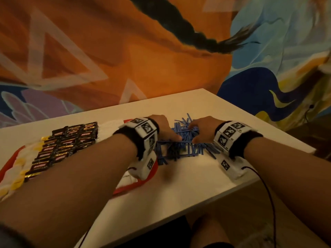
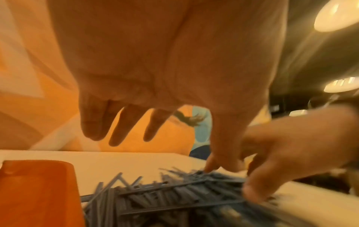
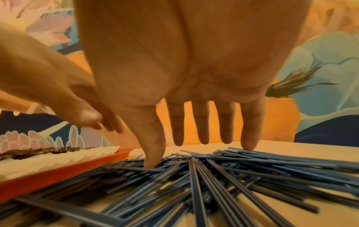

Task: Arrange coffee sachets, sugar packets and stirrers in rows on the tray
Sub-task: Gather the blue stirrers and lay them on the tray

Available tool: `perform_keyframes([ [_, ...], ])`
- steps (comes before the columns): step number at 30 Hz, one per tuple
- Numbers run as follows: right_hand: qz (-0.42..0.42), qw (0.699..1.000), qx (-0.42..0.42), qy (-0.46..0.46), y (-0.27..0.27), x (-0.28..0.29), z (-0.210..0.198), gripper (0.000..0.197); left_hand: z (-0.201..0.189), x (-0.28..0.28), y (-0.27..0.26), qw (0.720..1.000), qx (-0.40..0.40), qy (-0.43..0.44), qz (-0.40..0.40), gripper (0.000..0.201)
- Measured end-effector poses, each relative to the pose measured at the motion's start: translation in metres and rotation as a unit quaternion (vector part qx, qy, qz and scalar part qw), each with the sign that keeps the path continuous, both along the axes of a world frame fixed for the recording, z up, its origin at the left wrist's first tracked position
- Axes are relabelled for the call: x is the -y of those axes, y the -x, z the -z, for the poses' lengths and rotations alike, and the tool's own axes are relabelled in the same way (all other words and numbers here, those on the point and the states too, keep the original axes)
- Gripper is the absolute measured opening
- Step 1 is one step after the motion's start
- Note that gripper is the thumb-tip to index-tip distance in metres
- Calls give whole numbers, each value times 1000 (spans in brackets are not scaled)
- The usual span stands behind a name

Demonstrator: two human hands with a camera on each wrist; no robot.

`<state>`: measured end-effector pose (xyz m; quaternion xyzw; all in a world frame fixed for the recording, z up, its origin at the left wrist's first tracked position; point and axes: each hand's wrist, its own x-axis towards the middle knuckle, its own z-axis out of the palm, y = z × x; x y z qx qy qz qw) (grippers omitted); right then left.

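A loose heap of blue stirrers lies on the white table, just right of the red tray. Both hands are over the heap. My left hand has its fingers hanging straight, and its thumb tip touches the stirrers. My right hand is spread, with thumb and little finger touching the heap. Neither hand holds anything. On the tray, dark coffee sachets lie in rows beside white and yellow sugar packets.
The table's front edge runs diagonally below my right wrist, where a black cable hangs down. A painted wall stands close behind the table. Bare table surface shows in front of the stirrers.
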<state>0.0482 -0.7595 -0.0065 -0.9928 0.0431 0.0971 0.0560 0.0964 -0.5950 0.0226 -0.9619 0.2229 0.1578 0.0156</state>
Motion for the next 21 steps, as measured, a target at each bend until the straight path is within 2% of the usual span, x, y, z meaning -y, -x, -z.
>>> perform_keyframes([
  [4,-33,999,-32,16,-10,-4,7,63,25,22,-40,990,-32,-135,-12,89],
  [8,-49,998,-40,22,-12,-3,10,58,35,32,-56,984,-29,-178,-2,67],
  [12,-40,999,-10,-16,-7,6,4,53,34,45,-59,984,-19,-173,42,73],
  [17,42,998,35,-44,11,30,5,51,30,55,-56,995,-19,-95,14,95],
  [19,83,995,33,-43,19,42,9,52,35,60,-51,996,-19,-88,14,93],
  [21,116,992,33,-39,26,54,14,52,41,68,-47,995,-12,-99,30,82],
])
